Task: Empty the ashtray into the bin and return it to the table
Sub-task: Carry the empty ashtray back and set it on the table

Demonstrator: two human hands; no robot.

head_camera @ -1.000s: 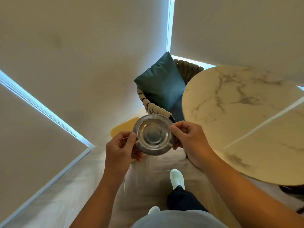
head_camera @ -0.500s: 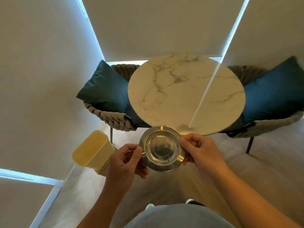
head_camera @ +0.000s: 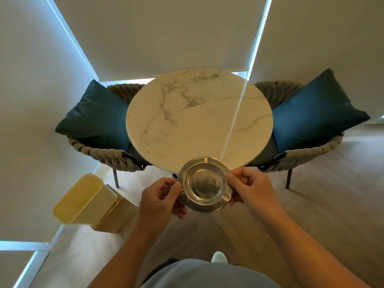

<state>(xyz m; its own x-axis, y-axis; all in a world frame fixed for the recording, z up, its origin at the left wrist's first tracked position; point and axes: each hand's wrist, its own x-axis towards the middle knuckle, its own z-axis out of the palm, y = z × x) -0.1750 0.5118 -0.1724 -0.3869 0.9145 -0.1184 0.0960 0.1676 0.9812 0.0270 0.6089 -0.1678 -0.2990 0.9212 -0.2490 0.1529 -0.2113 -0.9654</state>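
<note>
Both hands grasp one round metal ashtray [head_camera: 204, 185] by its rim: the left grip [head_camera: 161, 197] pinches the left edge with thumb on top, and the right grip [head_camera: 248, 187] pinches the right edge. The ashtray is held in the air, its open side facing up toward the camera, nearly level. Being round, it has no clear long axis; cigarette notches show on the rim at the far side and at the near right. Its far edge overlaps the near edge of the round marble desk [head_camera: 199, 117], whose top is bare. Woven chairs with blue cushions [head_camera: 97, 117] stand at both sides of the desk. The yellow bin [head_camera: 83, 199] stands on the floor to the left, well apart from the ashtray.
</note>
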